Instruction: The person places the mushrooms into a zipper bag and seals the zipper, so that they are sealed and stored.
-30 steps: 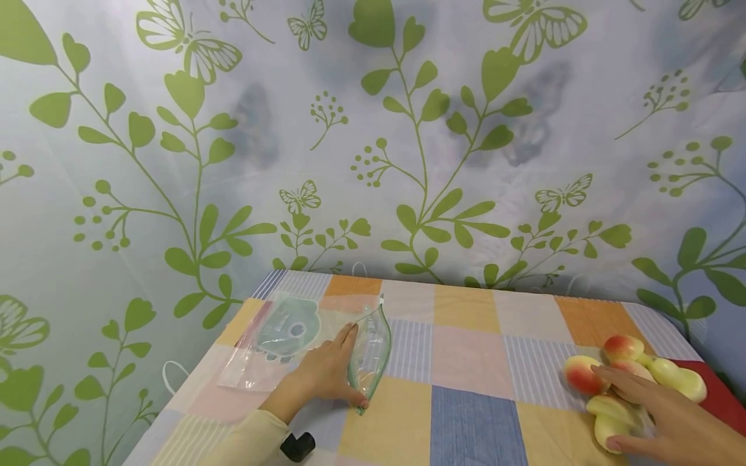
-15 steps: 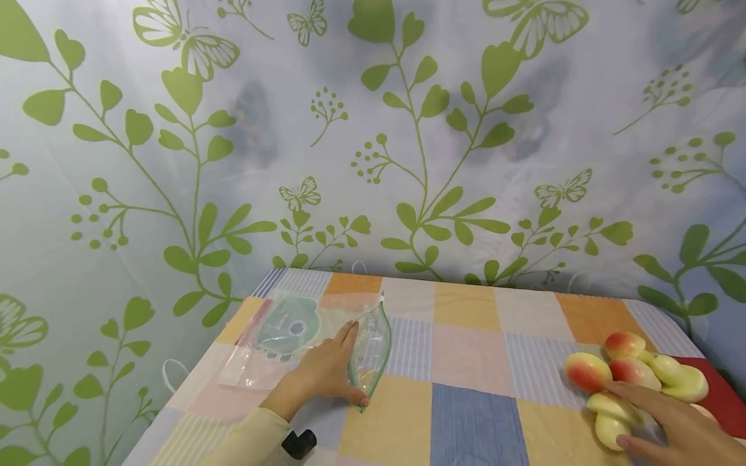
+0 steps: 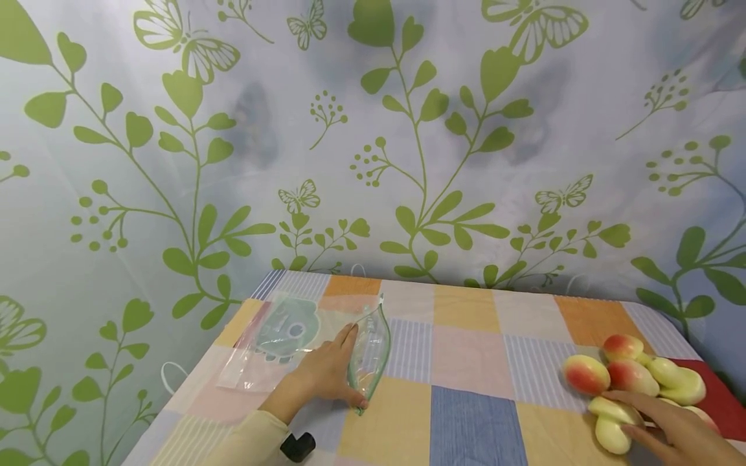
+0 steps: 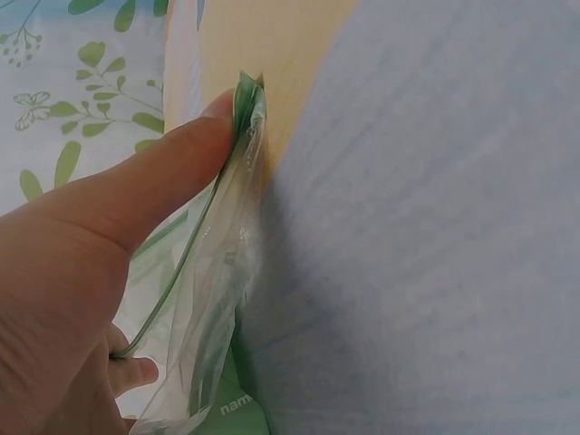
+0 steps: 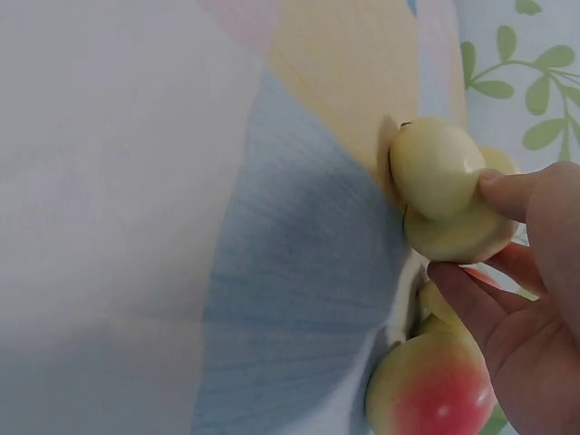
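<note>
In the head view, my left hand (image 3: 329, 369) holds the mouth of a clear zip bag (image 3: 370, 353) with a green zip edge. The bag lies flat and shows a green cartoon print on its far-left part. Seen from the left wrist, the thumb (image 4: 172, 172) presses against the zip's green corner while other fingers grip lower along the edge. Over at the right, my right hand (image 3: 670, 424) pinches a pale yellow toy mushroom (image 3: 614, 424), its thumb and fingertips on opposite sides in the right wrist view (image 5: 439, 172). Two red-and-yellow toy peaches (image 3: 585, 374) touch or sit close behind it.
Another yellow toy mushroom (image 3: 676, 380) and a further red-and-yellow toy fruit (image 3: 623, 347) lie in the pile. A red cloth or mat (image 3: 719, 404) is at the right edge. The patchwork tablecloth (image 3: 472, 421) ends at a leaf-patterned curtain (image 3: 454, 129).
My right hand has drawn back toward the near right from over the peaches and settled its fingers round the toy mushroom. The left hand and bag stay in place.
</note>
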Available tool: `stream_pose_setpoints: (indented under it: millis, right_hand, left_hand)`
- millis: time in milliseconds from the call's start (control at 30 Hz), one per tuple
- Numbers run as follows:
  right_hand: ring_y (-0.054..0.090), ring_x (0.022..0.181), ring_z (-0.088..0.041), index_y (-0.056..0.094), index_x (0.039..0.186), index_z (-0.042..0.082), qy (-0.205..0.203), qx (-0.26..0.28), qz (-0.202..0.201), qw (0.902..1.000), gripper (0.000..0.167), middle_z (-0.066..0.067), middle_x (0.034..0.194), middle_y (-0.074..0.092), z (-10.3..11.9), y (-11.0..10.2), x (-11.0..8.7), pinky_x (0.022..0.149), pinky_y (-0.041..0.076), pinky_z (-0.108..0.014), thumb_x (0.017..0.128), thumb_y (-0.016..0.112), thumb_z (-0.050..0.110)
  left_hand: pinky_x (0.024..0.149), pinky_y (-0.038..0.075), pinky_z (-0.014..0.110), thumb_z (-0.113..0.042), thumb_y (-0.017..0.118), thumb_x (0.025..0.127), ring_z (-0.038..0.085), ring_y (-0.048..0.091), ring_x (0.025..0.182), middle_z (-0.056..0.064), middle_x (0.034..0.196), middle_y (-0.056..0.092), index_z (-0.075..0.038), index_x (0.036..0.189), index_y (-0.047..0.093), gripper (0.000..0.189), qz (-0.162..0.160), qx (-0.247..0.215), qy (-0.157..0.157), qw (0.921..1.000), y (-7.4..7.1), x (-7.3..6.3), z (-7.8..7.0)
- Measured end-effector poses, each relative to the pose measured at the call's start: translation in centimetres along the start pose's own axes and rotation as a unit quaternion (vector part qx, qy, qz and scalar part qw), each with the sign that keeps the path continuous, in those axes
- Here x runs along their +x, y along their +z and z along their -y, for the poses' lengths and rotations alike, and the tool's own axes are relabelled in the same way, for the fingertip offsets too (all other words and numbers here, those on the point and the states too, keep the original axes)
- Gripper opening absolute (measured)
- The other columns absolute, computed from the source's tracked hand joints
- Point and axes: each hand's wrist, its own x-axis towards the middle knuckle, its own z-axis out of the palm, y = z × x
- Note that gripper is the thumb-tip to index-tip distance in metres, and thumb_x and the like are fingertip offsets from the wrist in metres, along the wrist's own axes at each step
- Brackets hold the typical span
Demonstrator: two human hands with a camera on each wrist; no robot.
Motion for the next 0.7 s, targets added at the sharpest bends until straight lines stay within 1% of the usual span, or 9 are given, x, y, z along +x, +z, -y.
stream_pose_setpoints:
  millis: [133,200,267,367,433,500,567,667,700]
  right_hand:
    - [0.046,0.075,0.008,0.063,0.124,0.006,-0.005,-0.007,-0.005,1.0,0.037,0.03,0.1,0.055,0.0,-0.2,0.1,0.056,0.049,-0.018,0.092,0.079,0.012]
    - [0.048,0.077,0.009,0.065,0.123,0.009,-0.007,-0.011,-0.009,0.9999,0.037,0.032,0.106,0.056,0.1,-0.4,0.3,0.057,0.051,-0.018,0.09,0.081,0.013]
    - [0.047,0.076,0.009,0.065,0.123,0.01,-0.02,-0.006,-0.013,0.9997,0.038,0.031,0.102,0.055,0.2,-0.6,0.3,0.056,0.049,-0.018,0.089,0.081,0.009]
    - [0.045,0.075,0.009,0.066,0.123,0.013,-0.021,-0.015,-0.022,0.9994,0.04,0.03,0.096,0.052,0.7,-0.9,0.5,0.055,0.048,-0.017,0.087,0.083,0.009]
    - [0.044,0.074,0.007,0.066,0.123,0.009,-0.017,-0.008,-0.019,0.9996,0.039,0.027,0.092,0.05,1.1,-1.1,0.7,0.054,0.048,-0.018,0.087,0.082,0.008]
    - [0.046,0.076,0.007,0.065,0.124,0.004,0.012,0.0,-0.001,0.9999,0.04,0.027,0.095,0.051,1.5,-1.4,1.1,0.057,0.051,-0.018,0.089,0.082,0.014]
    - [0.051,0.08,0.008,0.064,0.123,-0.003,0.02,0.014,0.003,0.9997,0.042,0.024,0.101,0.056,1.9,-1.6,1.4,0.059,0.055,-0.019,0.089,0.081,0.014]
    - [0.057,0.085,0.008,0.063,0.124,-0.006,0.034,0.028,0.012,0.999,0.045,0.021,0.109,0.061,2.4,-1.9,1.9,0.062,0.056,-0.02,0.091,0.08,0.018]
    - [0.059,0.086,0.007,0.063,0.124,-0.007,0.022,0.032,0.005,0.9992,0.044,0.019,0.109,0.062,2.5,-1.9,2.0,0.062,0.056,-0.02,0.09,0.08,0.015]
  left_hand:
    - [0.082,0.058,0.054,-0.076,0.087,0.058,0.043,0.059,0.121,0.019,0.168,0.022,0.0,0.163,0.018,0.148,0.001,-0.001,-0.001,1.0,0.0,0.1,0.0]
    - [0.083,0.058,0.053,-0.077,0.087,0.058,0.043,0.059,0.121,0.019,0.168,0.022,0.0,0.164,0.018,0.148,0.0,0.0,-0.002,1.0,0.1,0.1,0.1]
    - [0.082,0.058,0.053,-0.077,0.087,0.057,0.043,0.059,0.121,0.019,0.168,0.022,0.0,0.163,0.018,0.148,-0.002,0.002,-0.002,1.0,0.2,0.2,0.2]
    - [0.08,0.058,0.052,-0.077,0.087,0.057,0.043,0.059,0.119,0.019,0.168,0.023,0.0,0.163,0.019,0.148,-0.004,0.005,0.0,1.0,0.1,0.2,0.2]
    - [0.081,0.058,0.052,-0.077,0.087,0.057,0.044,0.06,0.119,0.019,0.168,0.023,0.0,0.163,0.018,0.148,-0.005,0.006,0.0,1.0,0.0,0.2,0.1]
    - [0.081,0.058,0.052,-0.077,0.087,0.057,0.044,0.059,0.119,0.019,0.168,0.023,0.0,0.163,0.019,0.148,-0.005,0.006,0.0,1.0,-0.1,0.2,0.1]
    - [0.083,0.058,0.052,-0.077,0.087,0.057,0.043,0.059,0.12,0.018,0.168,0.023,0.0,0.163,0.019,0.148,-0.004,0.004,-0.001,1.0,-0.2,0.2,0.0]
    - [0.083,0.058,0.053,-0.076,0.087,0.057,0.044,0.059,0.12,0.019,0.168,0.023,0.0,0.163,0.019,0.148,0.0,-0.002,-0.002,1.0,-0.3,0.0,0.0]
    - [0.082,0.058,0.054,-0.076,0.088,0.057,0.044,0.059,0.12,0.019,0.167,0.024,0.001,0.163,0.019,0.148,0.0,-0.004,-0.002,1.0,-0.3,0.0,-0.1]
